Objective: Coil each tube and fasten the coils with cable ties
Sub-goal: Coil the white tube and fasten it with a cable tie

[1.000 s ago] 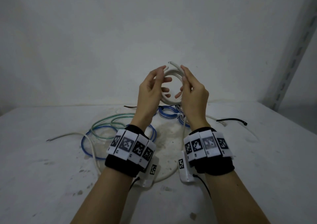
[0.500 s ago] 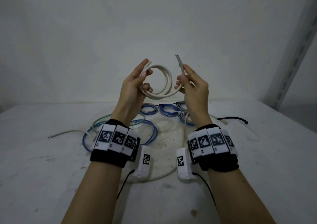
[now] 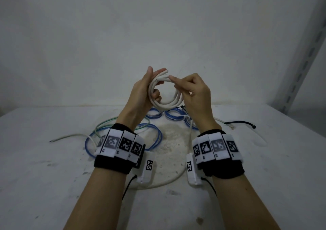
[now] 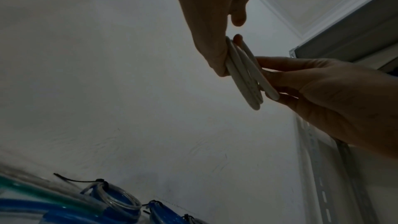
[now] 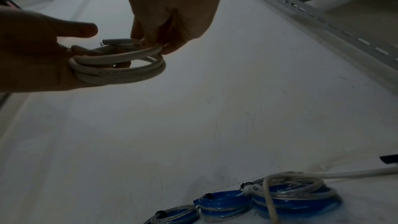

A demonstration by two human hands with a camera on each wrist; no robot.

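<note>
Both hands hold a white tube coil (image 3: 165, 104) upright in the air above the table. My left hand (image 3: 155, 81) grips its left side, with the thumb outside and the fingers curled through the ring. The right hand (image 3: 173, 80) pinches the tube's free end against the top of the coil. In the left wrist view the coil (image 4: 245, 77) is edge-on between my left hand (image 4: 215, 48) and right hand (image 4: 312, 91). From the right wrist the coil (image 5: 120, 69) lies in the left palm (image 5: 32, 57), with the right fingers (image 5: 150, 40) on its cut end.
Tied blue coils (image 3: 173, 114) lie on the white table (image 3: 53, 177) behind my hands. Loose blue and green tubes (image 3: 123, 124) spread to the left. A black cable tie (image 3: 241, 123) lies at the right, and a loose white tube (image 3: 167, 182) near my wrists. A shelf upright (image 3: 303, 53) stands far right.
My right hand has brought the raised free end down and left onto the top of the coil. The left hand shifted right, closing the gap between the hands.
</note>
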